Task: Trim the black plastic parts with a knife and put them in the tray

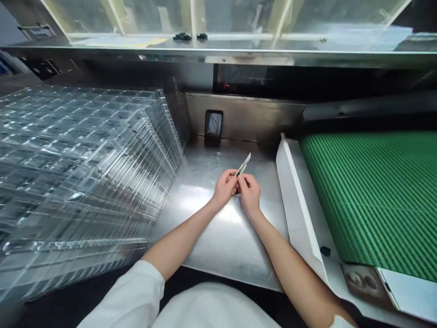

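Note:
Both hands meet over the middle of the metal worktop. A small utility knife points up and to the right from between them, its slanted blade uncovered. My left hand is closed around the knife's lower part. My right hand pinches the same knife from the other side, thumb against fingers. The handle's lower end is hidden by the fingers. Beyond the hands, a small black holder stands against the metal back wall.
Tall stacks of clear plastic trays fill the left side. On the right, a white guard edges a green conveyor belt. A metal shelf crosses above the back, with small black items and papers on it.

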Tool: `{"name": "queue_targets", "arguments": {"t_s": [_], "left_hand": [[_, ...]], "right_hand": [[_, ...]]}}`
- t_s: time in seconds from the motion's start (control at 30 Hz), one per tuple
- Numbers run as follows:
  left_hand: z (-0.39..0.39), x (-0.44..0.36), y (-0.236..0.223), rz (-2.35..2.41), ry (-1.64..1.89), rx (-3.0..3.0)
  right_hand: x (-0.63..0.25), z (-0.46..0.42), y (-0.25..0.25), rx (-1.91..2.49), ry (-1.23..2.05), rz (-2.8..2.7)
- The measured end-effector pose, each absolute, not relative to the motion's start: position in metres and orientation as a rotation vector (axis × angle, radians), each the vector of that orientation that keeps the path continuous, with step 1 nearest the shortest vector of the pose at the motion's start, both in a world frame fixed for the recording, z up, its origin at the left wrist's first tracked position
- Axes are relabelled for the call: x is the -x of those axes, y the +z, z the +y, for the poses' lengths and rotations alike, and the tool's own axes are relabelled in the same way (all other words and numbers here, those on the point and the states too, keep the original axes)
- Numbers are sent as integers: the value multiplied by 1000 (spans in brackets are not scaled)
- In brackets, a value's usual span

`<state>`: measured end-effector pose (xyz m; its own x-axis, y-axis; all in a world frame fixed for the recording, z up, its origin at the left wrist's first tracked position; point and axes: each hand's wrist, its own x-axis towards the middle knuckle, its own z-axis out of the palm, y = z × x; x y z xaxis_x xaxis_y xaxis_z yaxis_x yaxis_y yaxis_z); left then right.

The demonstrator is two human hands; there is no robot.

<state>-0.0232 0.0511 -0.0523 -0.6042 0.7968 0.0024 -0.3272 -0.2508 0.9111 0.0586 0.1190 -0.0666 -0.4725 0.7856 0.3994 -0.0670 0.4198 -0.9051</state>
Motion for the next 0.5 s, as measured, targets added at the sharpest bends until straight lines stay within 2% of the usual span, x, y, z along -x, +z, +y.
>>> {"name": "queue_targets", "arguments": {"t_s": [0.27,0.5], "left_hand": [[48,23,-52,1239,1924,-698],[52,22,-52,1251,1935,-605]], "right_hand": [[-58,115,-69,606,1383,-1685],[-59,119,-70,612,1230,-1755]]}}
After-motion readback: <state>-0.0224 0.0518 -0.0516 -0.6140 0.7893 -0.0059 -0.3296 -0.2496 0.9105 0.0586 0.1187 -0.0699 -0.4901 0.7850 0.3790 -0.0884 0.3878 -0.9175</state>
